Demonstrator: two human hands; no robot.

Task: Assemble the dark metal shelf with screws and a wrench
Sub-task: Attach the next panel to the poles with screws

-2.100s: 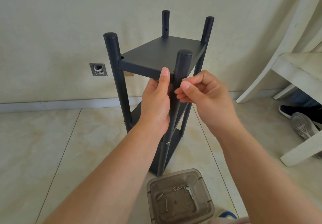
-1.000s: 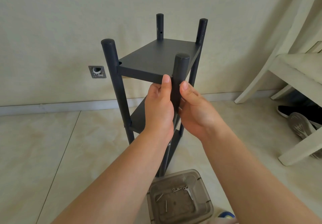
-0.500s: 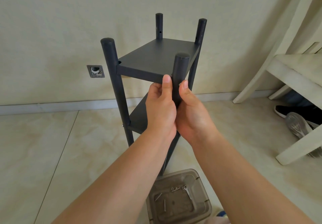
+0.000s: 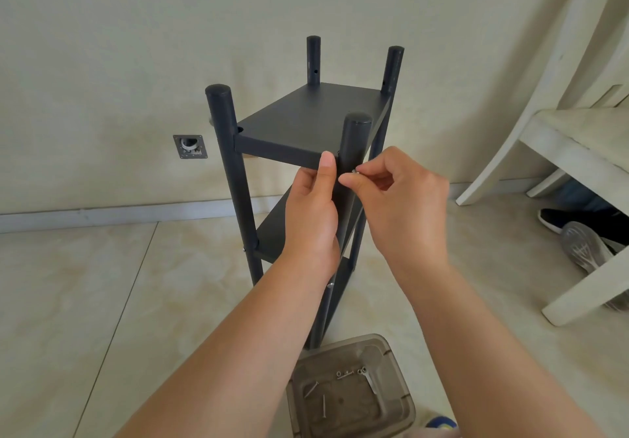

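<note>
While left hand (image 4: 311, 213) grips post (image 4: 352, 151), right hand (image 4: 401, 202) pinches half-hidden screw (image 4: 354, 171).

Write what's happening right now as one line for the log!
step: starting screw | left hand: grips near post | right hand: pinches screw at post | shelf: upright on floor | tub: spare screws

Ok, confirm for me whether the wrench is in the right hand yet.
No: the right hand pinches only a small screw at the near post.

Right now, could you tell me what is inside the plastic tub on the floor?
The tub holds loose screws and a wrench. Its nearest corner is cut off by the frame.
</note>
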